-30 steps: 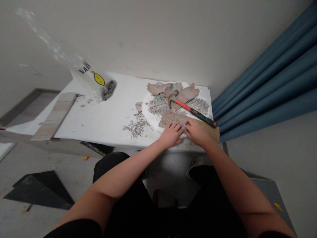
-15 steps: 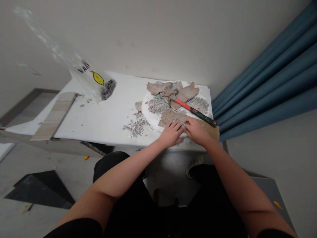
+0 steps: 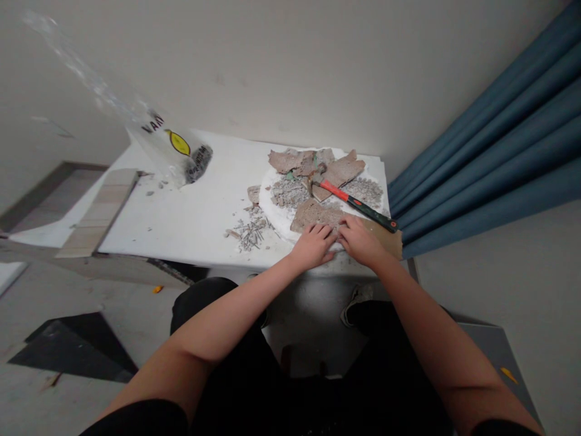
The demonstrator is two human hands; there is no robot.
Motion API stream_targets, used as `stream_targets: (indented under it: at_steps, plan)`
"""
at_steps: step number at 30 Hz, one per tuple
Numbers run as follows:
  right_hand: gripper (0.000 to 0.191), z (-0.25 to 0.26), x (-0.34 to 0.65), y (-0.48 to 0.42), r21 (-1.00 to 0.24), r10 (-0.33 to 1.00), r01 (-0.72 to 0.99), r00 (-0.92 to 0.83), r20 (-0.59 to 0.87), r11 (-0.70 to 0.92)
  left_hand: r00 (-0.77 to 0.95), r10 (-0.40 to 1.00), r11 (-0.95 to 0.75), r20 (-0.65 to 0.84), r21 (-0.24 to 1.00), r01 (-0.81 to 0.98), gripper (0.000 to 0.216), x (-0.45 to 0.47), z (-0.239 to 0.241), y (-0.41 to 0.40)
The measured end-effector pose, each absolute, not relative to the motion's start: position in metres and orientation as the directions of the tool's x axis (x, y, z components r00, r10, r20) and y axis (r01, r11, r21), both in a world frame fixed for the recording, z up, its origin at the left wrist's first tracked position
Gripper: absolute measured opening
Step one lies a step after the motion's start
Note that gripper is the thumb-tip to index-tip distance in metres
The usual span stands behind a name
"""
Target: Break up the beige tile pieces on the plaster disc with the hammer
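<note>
My left hand (image 3: 313, 245) and my right hand (image 3: 360, 241) lie close together at the near edge of the white table (image 3: 181, 227). Both have bent fingers over the near side of a rough, brown, flat slab (image 3: 313, 214), gripping its edge. Their fingertips almost meet; what lies under them is partly hidden. Just beyond, a hammer (image 3: 356, 203) with a red and black handle rests across a round white base (image 3: 269, 209). Broken brown pieces (image 3: 347, 168) and grey crumbs (image 3: 288, 194) cover that base.
Nails and grey bits (image 3: 252, 233) are heaped left of the base. A clear plastic bag (image 3: 157, 145) with a yellow lemon print stands farther left, near a wood-look board (image 3: 97, 212). Blue curtains (image 3: 490, 145) hang at the right. Black sheets (image 3: 72, 345) lie on the floor.
</note>
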State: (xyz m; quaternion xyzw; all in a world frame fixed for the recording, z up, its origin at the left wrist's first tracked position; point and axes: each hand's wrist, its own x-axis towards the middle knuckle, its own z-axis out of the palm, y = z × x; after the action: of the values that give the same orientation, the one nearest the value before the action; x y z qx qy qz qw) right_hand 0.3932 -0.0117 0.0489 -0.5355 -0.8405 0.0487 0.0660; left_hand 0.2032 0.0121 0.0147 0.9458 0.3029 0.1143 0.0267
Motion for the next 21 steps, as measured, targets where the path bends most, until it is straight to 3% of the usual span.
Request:
stream_targets:
  at_steps: [4, 11, 21]
  plan:
    - [0.012, 0.0512, 0.3967, -0.0130, -0.156, 0.916, 0.902, -0.396, 0.069, 0.402, 0.786, 0.585, -0.811, 0.201, 0.129, 0.570, 0.053, 0.2036, 0.0142, 0.0120]
    - [0.021, 0.0468, 0.3896, -0.0116, -0.089, 0.927, 0.923, -0.372, 0.046, 0.375, 0.792, 0.578, -0.816, 0.197, 0.124, 0.565, 0.052, 0.2028, 0.0148, 0.0133]
    - [0.012, 0.0514, 0.3991, -0.0103, -0.150, 0.885, 0.872, -0.457, 0.090, 0.466, 0.794, 0.573, -0.820, 0.204, 0.122, 0.560, 0.052, 0.2030, 0.0144, 0.0128]
